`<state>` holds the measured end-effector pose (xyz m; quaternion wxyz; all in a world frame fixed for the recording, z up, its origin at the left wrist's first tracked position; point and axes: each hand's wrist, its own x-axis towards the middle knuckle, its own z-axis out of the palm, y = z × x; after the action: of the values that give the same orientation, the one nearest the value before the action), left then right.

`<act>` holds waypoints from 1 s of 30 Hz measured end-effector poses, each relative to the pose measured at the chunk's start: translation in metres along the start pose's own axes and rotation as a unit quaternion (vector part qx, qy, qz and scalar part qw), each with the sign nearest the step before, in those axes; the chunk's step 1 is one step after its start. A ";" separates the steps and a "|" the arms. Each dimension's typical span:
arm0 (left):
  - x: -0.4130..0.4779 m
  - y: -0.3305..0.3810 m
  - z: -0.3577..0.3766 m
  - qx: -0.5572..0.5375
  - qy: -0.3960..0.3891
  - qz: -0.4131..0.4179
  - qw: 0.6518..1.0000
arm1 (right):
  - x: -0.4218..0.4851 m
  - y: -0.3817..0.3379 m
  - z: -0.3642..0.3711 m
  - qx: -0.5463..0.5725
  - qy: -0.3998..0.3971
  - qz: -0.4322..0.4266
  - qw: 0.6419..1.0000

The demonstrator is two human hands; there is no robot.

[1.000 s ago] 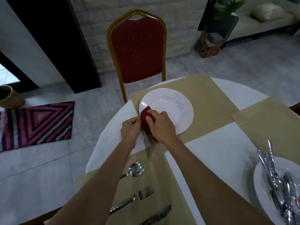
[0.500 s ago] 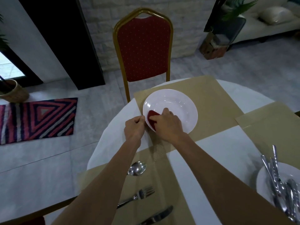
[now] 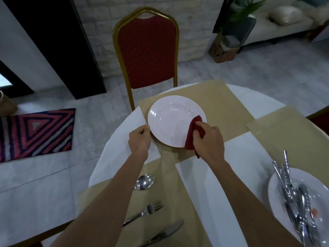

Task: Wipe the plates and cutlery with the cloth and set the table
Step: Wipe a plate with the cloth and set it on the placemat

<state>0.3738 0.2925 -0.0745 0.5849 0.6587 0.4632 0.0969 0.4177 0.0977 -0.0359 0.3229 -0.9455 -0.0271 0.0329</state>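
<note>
Two hands work on one white plate (image 3: 176, 120), which sits on the far placemat (image 3: 224, 104) in front of the red chair (image 3: 147, 50). The left hand (image 3: 139, 139) pinches the plate's left rim with curled fingers. The right hand (image 3: 208, 141) grips a bunched red cloth (image 3: 193, 132) and presses it against the plate's right rim; the cloth hangs over that edge. Whether the plate's near edge is lifted cannot be determined.

Bare placemat lies to the right of the plate. The white tablecloth (image 3: 231, 175) shows open between the mats. A spoon (image 3: 144, 181), fork (image 3: 147, 211) and knife (image 3: 165, 232) lie under the left forearm. A second plate (image 3: 275, 189) carrying loose cutlery (image 3: 292, 193) sits well apart at right.
</note>
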 end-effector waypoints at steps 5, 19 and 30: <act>0.000 0.001 0.003 -0.014 -0.004 -0.006 1.000 | -0.007 0.021 0.010 0.188 0.130 0.159 0.960; -0.001 0.001 0.006 -0.012 0.026 0.009 1.000 | 0.022 0.010 0.017 0.300 0.118 0.245 0.914; 0.008 0.004 0.006 -0.017 0.016 -0.025 0.999 | -0.006 0.012 -0.009 0.380 0.139 0.213 0.889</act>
<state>0.3842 0.2943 -0.0757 0.5907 0.6353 0.4872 0.1000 0.4131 0.0819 -0.0359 0.6428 -0.7287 0.2352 -0.0229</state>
